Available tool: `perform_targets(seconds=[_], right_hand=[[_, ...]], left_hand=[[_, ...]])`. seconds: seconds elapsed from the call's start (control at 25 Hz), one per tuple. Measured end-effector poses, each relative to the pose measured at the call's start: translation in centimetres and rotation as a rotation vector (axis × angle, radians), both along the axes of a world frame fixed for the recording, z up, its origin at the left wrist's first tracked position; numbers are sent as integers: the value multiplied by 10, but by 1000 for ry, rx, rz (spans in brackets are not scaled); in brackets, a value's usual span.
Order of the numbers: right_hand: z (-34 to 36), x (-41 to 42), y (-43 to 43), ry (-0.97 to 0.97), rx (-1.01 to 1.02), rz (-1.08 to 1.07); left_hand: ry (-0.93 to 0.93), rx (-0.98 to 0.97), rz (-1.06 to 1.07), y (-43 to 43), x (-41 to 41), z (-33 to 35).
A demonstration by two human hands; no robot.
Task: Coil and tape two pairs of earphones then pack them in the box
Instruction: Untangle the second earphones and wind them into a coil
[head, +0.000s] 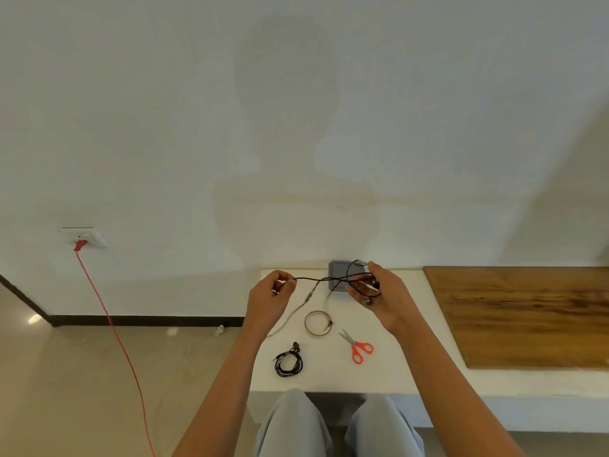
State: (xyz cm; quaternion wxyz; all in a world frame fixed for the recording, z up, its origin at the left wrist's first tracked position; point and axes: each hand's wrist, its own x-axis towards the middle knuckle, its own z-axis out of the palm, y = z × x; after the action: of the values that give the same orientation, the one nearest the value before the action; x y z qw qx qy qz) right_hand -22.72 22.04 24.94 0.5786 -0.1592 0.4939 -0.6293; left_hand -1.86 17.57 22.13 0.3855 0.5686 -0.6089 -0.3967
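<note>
While the left hand (272,296) pinches a black earphone cable (316,279), the right hand (384,300) grips its gathered loops over the grey box (336,271). A second, coiled pair of earphones (289,362) lies on the tabletop (405,367), nearer the person than the box.

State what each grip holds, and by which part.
Both hold one black earphone cable: the left grip pinches a stretch of wire; the right grip holds its coiled loops.
</note>
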Motion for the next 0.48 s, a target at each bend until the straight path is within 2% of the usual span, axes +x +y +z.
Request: perform_targets(seconds=[0.04, 0.12, 0.24, 0.36, 0.48], right_hand=[[3, 0, 6, -13, -12, 10], [5, -2, 16, 101, -6, 7], [0, -15, 28, 241, 40, -93], [-3, -28, 40, 166, 42, -207], [-4, -34, 50, 3, 15, -247]], left_hand=[[7, -13, -1, 5, -3, 3], [33, -64, 42, 13, -8, 9], [147, -135, 242, 20, -12, 20], [271, -118, 364, 23, -13, 28], [309, -42, 331, 27, -11, 26]])
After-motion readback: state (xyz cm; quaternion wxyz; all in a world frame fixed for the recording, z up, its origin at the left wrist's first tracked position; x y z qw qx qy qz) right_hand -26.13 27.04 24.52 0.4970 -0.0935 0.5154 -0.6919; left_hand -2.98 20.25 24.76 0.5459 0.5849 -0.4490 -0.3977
